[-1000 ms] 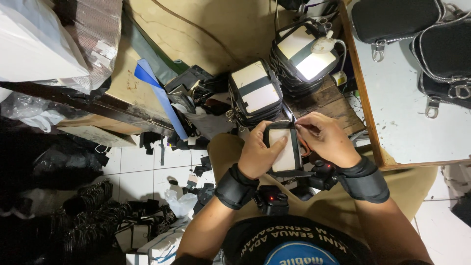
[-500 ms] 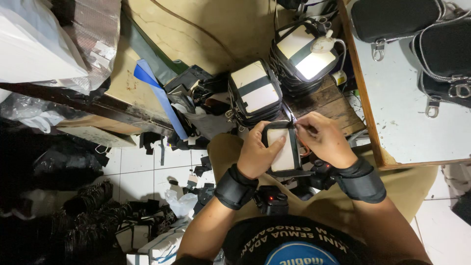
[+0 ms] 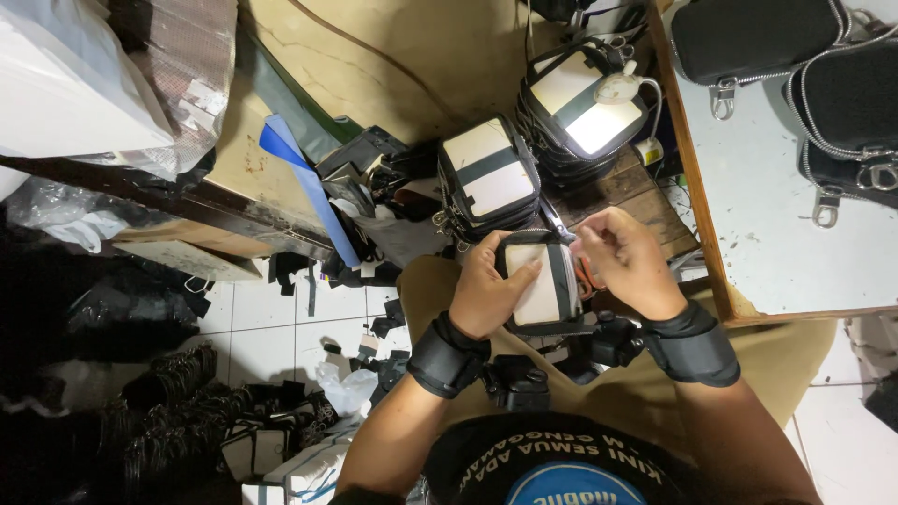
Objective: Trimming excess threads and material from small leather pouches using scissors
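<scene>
I hold a small black pouch with a white panel (image 3: 543, 285) over my lap. My left hand (image 3: 486, 290) grips its left side, thumb across the white face. My right hand (image 3: 625, 260) pinches at the pouch's right edge with fingers closed, next to something thin and reddish. Both wrists wear black bands. Just beyond my hands a stack of the same black and white pouches (image 3: 488, 178) stands on a wooden surface, and a second stack (image 3: 585, 103) stands farther back.
A pale table (image 3: 776, 243) with a wooden rim at the right carries black zipped cases (image 3: 758, 37). At the left lie plastic bags (image 3: 84, 84), a blue strip (image 3: 304, 187), black scraps and buckles on white floor tiles (image 3: 253, 327). A white corded object (image 3: 619, 86) rests on the far stack.
The pouch has turned slightly in my hands and my right fingers have shifted along its right edge. The stacks have not moved.
</scene>
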